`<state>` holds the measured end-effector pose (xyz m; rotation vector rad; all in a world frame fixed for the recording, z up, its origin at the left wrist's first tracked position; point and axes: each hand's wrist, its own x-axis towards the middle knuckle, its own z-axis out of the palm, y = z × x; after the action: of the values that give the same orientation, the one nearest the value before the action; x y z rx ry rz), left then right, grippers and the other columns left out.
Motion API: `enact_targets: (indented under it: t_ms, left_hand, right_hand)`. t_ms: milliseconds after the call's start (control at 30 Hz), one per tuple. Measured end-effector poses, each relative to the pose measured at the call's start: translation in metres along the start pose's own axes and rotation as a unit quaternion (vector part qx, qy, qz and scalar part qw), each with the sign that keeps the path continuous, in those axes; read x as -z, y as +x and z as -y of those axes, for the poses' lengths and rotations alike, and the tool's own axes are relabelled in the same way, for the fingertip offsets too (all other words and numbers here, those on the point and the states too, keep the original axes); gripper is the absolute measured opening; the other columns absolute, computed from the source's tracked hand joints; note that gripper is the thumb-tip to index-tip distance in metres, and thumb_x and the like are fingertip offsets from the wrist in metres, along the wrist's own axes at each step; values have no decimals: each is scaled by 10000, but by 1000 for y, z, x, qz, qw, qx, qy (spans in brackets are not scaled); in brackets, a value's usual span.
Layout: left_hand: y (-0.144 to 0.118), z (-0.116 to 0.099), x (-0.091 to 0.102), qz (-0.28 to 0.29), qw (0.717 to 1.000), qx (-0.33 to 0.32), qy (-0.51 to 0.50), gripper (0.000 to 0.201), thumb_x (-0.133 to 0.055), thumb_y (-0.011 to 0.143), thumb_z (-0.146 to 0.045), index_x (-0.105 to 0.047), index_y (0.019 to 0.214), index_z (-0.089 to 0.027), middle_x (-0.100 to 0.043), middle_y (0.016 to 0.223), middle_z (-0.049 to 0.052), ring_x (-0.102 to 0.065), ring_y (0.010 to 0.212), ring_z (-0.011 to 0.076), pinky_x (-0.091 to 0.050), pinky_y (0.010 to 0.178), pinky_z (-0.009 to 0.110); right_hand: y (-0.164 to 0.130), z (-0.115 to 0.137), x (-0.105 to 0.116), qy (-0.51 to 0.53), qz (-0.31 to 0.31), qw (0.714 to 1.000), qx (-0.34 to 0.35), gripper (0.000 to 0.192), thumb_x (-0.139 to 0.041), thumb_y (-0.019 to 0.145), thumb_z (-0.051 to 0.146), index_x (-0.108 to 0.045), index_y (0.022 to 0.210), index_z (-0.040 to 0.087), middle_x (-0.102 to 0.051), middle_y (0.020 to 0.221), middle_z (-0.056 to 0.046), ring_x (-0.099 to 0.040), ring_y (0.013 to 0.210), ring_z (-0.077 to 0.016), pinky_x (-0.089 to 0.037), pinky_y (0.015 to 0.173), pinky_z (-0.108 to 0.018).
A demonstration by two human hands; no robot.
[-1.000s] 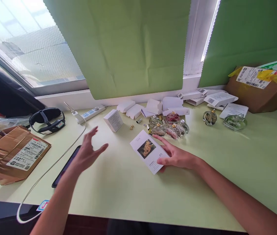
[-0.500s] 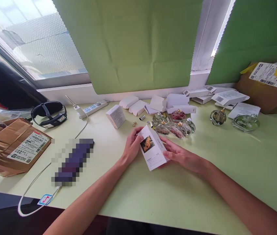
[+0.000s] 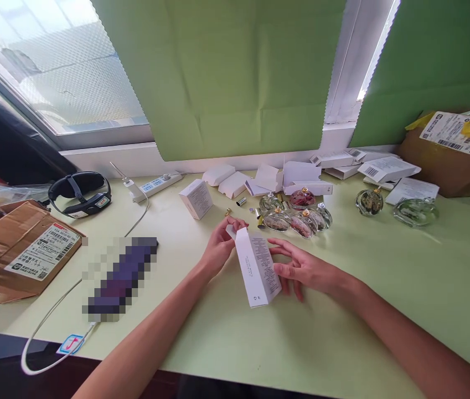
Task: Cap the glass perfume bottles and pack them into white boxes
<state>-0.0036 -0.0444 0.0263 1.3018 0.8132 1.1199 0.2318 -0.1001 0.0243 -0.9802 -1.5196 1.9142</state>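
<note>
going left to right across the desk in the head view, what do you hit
cardboard parcel → black headset → power strip → left hand → white box → right hand → lone glass bottle → brown carton

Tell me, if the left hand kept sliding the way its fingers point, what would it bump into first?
The left hand points up and to the right, already touching the white box. Past that, it would probably meet the cluster of glass bottles, though depth is hard to judge.
</note>
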Motion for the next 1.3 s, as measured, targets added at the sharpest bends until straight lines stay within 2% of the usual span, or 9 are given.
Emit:
enact_targets:
  t_ms: [200, 367, 600, 700, 767, 867, 933, 1167, 1300]
  left_hand:
    - [-2, 0, -1, 4, 999, -16, 31, 272, -758, 705, -144, -506, 793, -193, -577, 1183, 42, -552, 1073, 200, -482, 726, 237]
    - [0, 4, 0, -48, 996, 0, 76, 140, -714, 750, -207, -626, 858, -192, -588, 1165, 41, -571, 1040, 187, -472, 742, 230]
    - [7, 4, 8, -180, 980, 39, 81, 182, -557, 859, -281, -673, 989, -230, -632, 992, 27, -578, 891, 156, -453, 758, 262]
    - [6, 1, 11, -232, 960, 8, 158, 198, -550, 885, -330, -663, 1018, -235, -625, 989, 32, -563, 913, 177, -443, 790, 289]
    - [5, -1, 10, -230, 947, -29, 224, 191, -539, 902, -325, -647, 1033, -237, -632, 1008, 33, -561, 928, 185, -434, 823, 305]
    - [0, -4, 7, -162, 929, -74, 326, 178, -511, 928, -309, -625, 1045, -238, -630, 1019, 43, -566, 953, 199, -422, 881, 340]
    - [-5, -6, 2, -108, 902, -101, 406, 174, -515, 927, -305, -621, 1047, -236, -616, 1029, 59, -557, 1003, 222, -389, 947, 388]
    - [-27, -19, -22, 202, 792, -223, 532, 310, -618, 885, -407, -649, 1167, -281, -631, 1202, 93, -513, 1140, 281, -293, 1080, 451]
    - [-28, -24, -25, 282, 772, -210, 529, 350, -587, 880, -325, -634, 1227, -303, -650, 1246, 73, -545, 1179, 275, -233, 1156, 447]
  right_hand:
    - [1, 0, 2, 14, 9, 1000, -9, 774, -681, 887, 484, -263, 1515, 315, -630, 1291, -110, -595, 532, -55, -486, 413, -189]
    - [-1, 1, 3, 9, -13, 1000, -26, 696, -676, 881, 507, -346, 1459, 303, -701, 1062, -55, -549, 485, -60, -439, 359, -180]
    - [0, -5, 4, 9, -44, 999, -26, 804, -671, 867, 513, -262, 1539, 347, -551, 1399, -144, -669, 652, -148, -545, 396, -278]
    - [1, -6, 4, -42, -58, 997, -14, 763, -646, 884, 513, -312, 1542, 323, -693, 1062, -100, -681, 798, -227, -587, 469, -319]
    - [1, -4, 1, -130, -138, 982, 24, 585, -597, 911, 521, -474, 1438, 298, -670, 879, -68, -663, 784, -230, -569, 473, -309]
    - [1, -3, -5, -261, -295, 910, 131, 333, -541, 945, 469, -606, 1204, 270, -604, 1183, -104, -631, 748, -180, -563, 529, -320]
    - [2, -3, -8, -298, -339, 876, 169, 301, -528, 952, 415, -577, 1216, 277, -474, 1400, -112, -631, 771, -167, -582, 603, -350]
    - [8, -11, -9, -327, -306, 883, 140, 467, -469, 975, 393, -428, 1437, 337, -138, 1653, -68, -663, 815, -166, -602, 667, -386]
    - [12, -14, -6, -342, -305, 880, 121, 499, -451, 977, 383, -399, 1472, 342, -108, 1673, -60, -641, 725, -146, -587, 697, -418]
